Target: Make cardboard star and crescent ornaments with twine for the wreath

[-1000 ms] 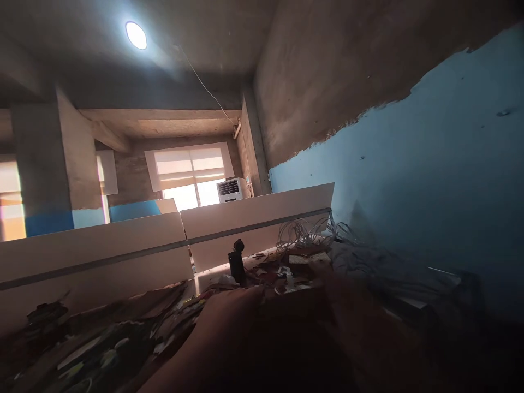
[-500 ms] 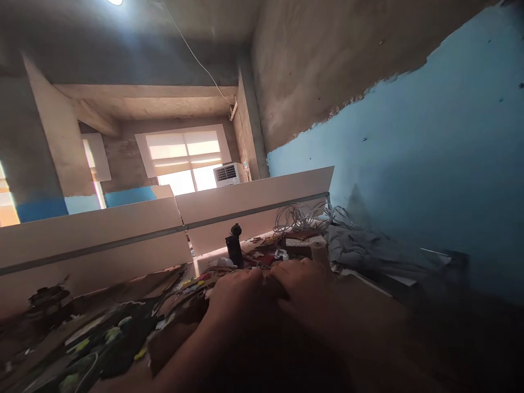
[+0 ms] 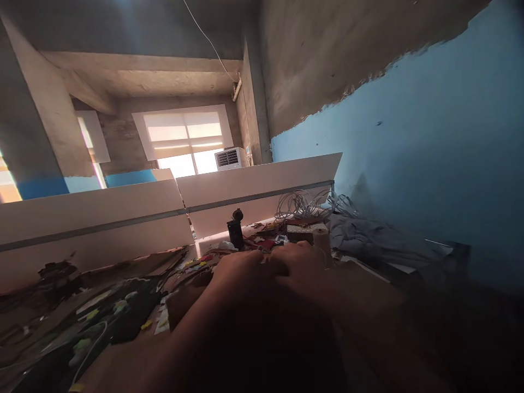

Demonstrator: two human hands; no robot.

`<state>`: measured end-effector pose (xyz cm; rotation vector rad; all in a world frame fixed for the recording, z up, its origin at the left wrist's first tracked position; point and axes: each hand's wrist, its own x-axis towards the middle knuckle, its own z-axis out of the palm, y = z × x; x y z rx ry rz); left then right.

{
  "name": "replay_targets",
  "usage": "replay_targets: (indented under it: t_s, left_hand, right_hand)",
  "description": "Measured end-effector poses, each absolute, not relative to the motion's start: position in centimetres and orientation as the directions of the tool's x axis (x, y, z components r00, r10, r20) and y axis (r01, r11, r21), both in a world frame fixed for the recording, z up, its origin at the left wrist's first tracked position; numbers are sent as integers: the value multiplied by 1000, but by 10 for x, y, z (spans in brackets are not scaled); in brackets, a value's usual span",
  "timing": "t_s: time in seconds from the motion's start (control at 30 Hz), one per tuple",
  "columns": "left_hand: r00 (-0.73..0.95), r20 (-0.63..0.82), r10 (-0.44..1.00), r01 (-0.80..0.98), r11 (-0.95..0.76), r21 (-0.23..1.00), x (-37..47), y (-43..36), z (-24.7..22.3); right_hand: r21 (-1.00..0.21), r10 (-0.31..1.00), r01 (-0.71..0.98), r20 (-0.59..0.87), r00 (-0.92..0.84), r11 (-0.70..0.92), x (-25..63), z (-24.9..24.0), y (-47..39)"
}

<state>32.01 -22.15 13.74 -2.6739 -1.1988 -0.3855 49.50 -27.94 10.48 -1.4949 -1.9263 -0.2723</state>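
My left hand (image 3: 238, 268) and my right hand (image 3: 298, 263) are close together over the cluttered table, seen from the back. The fingers of both are curled inward, with their tips almost meeting. Whatever they pinch is hidden behind the fingers and in dark shadow. A brown piece (image 3: 184, 300), perhaps leather or card, shows beside my left wrist. Just beyond the hands stands a black bottle-like container (image 3: 235, 233) with its round lid tipped up. Behind my right hand are a thread cone (image 3: 321, 240) and a small patterned box-shaped bag (image 3: 299, 230).
Loops of white cable (image 3: 301, 204) lie by the white partition (image 3: 262, 183). Grey cloth (image 3: 364, 237) is heaped at right, near a cardboard sheet (image 3: 364, 284). Dark material with yellow and green bits (image 3: 118, 308) covers the left, near a dark device (image 3: 59, 275).
The view has tilted down slightly, so the room sits higher in the picture. Both hands stay close together with their fingers curled.
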Motion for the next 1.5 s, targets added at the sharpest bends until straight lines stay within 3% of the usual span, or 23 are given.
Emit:
replay_targets:
  t_s: [0.5,0.63,0.7,0.77,0.8,0.87,0.93,1.0,1.13,1.33,1.5]
  left_hand:
    - [617,291,731,777,-625,-76,339,-219,134]
    - [605,313,732,786,-613,-83,335,-217,133]
    - [583,314,750,803,-591,-79,332,-214,131]
    - [566,312,763,816,-574,-76,329,-209,130]
    - [564,312,765,817,-571,-77,328,-207,129]
    - [568,318,759,814,-576,-78,327,-205,127]
    - [572,327,752,810,-582,-80,326,-205,126]
    - [571,337,749,809,-582,-79,325,-204,125]
    - [564,344,751,812,-579,-68,323,-202,124]
    - [558,320,766,817,-575,-47,327,-196,122]
    - [556,295,777,818,-574,-28,331,-195,123]
  right_hand:
    - [-70,745,981,660,-90,181,494,90,-279]
    - [-142,639,937,762,-102,319,512,85,-284]
    - [-290,507,879,860,66,378,524,76,-285]
    - [-549,512,692,807,294,469,532,65,-283]
    - [-685,597,523,717,361,507,535,59,-281]
    - [-874,813,123,483,325,470,537,49,-274]
    - [-932,938,-166,290,190,322,536,44,-269]
    - [-939,979,-279,181,97,202,535,45,-268]
    - [-960,986,-227,157,48,164,527,65,-283]
    - [-970,951,174,209,226,172,503,103,-314]
    - [-938,942,266,278,187,224,496,96,-318]
